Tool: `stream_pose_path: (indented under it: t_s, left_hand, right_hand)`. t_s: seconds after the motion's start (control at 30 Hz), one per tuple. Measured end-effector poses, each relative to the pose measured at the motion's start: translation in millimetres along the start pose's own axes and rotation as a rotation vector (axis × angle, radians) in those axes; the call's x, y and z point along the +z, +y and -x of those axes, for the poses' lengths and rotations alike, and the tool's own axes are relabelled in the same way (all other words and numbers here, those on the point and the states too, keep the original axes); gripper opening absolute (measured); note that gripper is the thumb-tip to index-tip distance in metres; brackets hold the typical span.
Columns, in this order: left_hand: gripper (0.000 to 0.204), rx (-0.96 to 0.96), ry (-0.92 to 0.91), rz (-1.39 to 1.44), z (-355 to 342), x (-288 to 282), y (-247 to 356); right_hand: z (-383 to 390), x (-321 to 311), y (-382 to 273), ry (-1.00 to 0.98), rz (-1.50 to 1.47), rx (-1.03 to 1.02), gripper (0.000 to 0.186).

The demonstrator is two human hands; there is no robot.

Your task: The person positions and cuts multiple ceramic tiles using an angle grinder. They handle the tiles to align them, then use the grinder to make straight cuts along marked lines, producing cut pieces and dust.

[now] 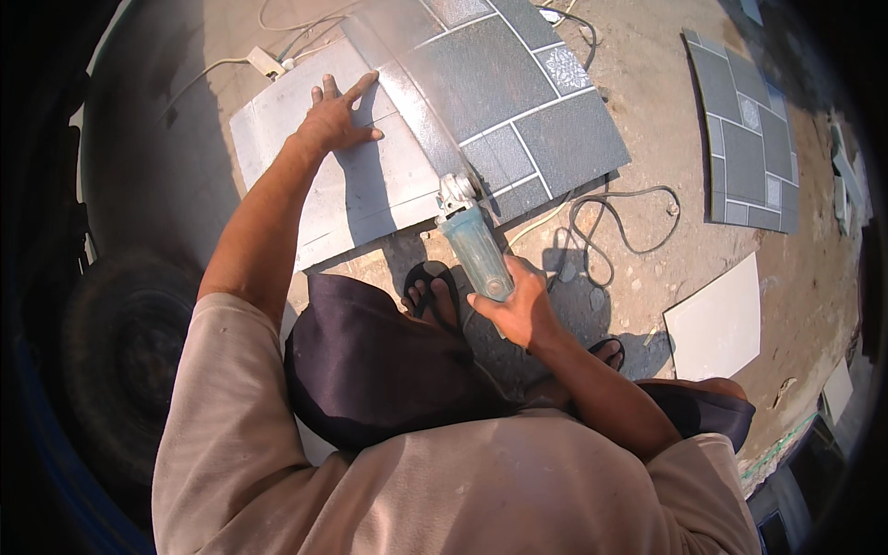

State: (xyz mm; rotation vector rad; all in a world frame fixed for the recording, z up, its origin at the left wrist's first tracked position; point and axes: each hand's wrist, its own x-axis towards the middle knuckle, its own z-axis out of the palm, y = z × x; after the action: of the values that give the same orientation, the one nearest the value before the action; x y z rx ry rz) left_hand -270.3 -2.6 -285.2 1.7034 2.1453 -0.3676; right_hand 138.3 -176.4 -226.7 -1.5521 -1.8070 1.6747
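Nearest to the camera are the person's shoulders in a beige shirt (pixel 444 481), and below them the bent knees in dark cloth, with two feet in sandals (pixel 433 294) on the sandy ground (pixel 647 111). Just beyond the feet lies the large grey patterned tile (pixel 518 102), flat on the ground, and I use it as the landmark. The right hand (pixel 513 301) is at the near edge of this tile; its fingers are wrapped tight around the pale green body of an angle grinder (pixel 474 245), whose head touches the tile's near edge along a pale dusty line. The left hand (pixel 338 116) rests on the left part of the tile, which is covered with light dust; its fingers are spread apart and pressed flat, holding nothing. A dark cable (pixel 615 217) curls on the ground to the right of the tile. Further right lies a second patterned tile (pixel 745 148), and nearer, a plain white tile (pixel 714 319). Behind the tile's far left corner there is a white socket strip (pixel 265 62). I judge the tile to be stiff, rather heavy and brittle, with a smooth, dusty face, so a flat palm away from the cut seems the safe hold.
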Motion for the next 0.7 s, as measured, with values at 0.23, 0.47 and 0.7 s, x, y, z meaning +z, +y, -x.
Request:
stream_pose_path:
  t_s: [0.23, 0.47, 0.7]
  left_hand:
    - [0.120, 0.023, 0.045, 0.010, -2.7, 8.2, -8.0]
    - [0.121, 0.019, 0.030, 0.027, -1.7, 5.1, -5.7]
    - [0.120, 0.043, 0.059, 0.016, -3.0, 9.5, -8.3]
  right_hand:
    - [15.4, -13.0, -8.9, -0.082, 0.017, 0.086, 0.061]
    - [11.5, -7.0, 7.7, -0.065, 0.050, 0.098, 0.064]
    - [18.8, -11.8, 2.1, -0.082, 0.014, 0.101, 0.055]
